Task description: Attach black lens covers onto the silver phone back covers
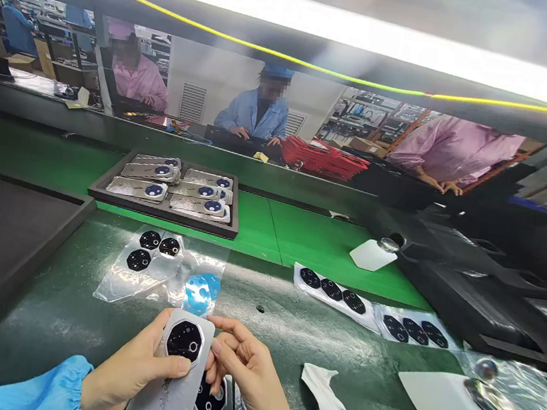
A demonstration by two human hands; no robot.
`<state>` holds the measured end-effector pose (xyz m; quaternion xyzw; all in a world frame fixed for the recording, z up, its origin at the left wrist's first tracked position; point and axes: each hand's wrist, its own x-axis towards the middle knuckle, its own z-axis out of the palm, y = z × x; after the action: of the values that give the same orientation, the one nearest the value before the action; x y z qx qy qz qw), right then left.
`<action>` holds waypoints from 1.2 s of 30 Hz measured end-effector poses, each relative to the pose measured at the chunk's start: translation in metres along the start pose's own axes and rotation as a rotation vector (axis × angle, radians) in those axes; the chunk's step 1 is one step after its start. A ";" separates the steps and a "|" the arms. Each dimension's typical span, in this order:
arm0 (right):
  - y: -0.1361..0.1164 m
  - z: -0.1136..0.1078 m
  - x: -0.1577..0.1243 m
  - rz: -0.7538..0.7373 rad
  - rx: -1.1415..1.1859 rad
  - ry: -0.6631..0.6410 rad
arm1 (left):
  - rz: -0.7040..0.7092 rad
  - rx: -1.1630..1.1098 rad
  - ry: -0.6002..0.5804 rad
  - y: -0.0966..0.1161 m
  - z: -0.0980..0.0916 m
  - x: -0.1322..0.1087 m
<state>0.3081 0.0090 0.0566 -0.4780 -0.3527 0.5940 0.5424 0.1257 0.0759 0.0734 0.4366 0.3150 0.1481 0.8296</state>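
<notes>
My left hand (pixel 139 365) grips a silver panel (pixel 167 396), its thumb lying at the lower edge of the black octagonal disc (pixel 185 341) near the panel's top. My right hand (pixel 249 370) is at the panel's right edge, index finger and thumb pinching by the upper corner and the other fingers curled. Partly hidden under my hands, another silver piece with a black disc (pixel 210 400) lies on the bench. Just beyond the panel, a clear film sheet bears black discs (pixel 138 260) and a blue peeled film (pixel 198 294).
A dark tray (pixel 164 215) of similar silver panels stands on the green strip (pixel 294 235). To the right lie strips of black discs (pixel 330 289), a white cloth on a black stick (pixel 324 390) and a white plate (pixel 444 397). Several people work beyond the bench.
</notes>
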 end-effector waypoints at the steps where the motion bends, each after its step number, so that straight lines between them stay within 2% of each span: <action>1: 0.000 0.000 0.000 0.001 -0.001 0.003 | -0.007 -0.017 -0.002 0.000 0.000 0.000; 6: -0.001 0.002 -0.002 0.007 -0.007 0.012 | -0.024 -0.080 -0.015 -0.001 0.000 -0.002; 16: -0.004 0.004 -0.003 -0.016 -0.026 0.018 | 0.011 -0.132 -0.129 0.002 0.001 -0.001; 21: -0.003 0.006 -0.004 -0.045 -0.021 0.012 | -0.008 -0.118 -0.087 0.003 0.000 -0.002; 30: -0.001 0.009 -0.006 -0.113 -0.020 -0.001 | 0.080 -0.113 -0.034 -0.002 -0.001 -0.001; 36: 0.007 0.015 -0.003 -0.066 -0.027 -0.018 | 0.145 0.068 0.011 0.001 0.001 -0.001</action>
<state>0.2913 0.0062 0.0547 -0.4681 -0.3811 0.5754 0.5519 0.1251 0.0752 0.0747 0.4855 0.2918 0.1995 0.7996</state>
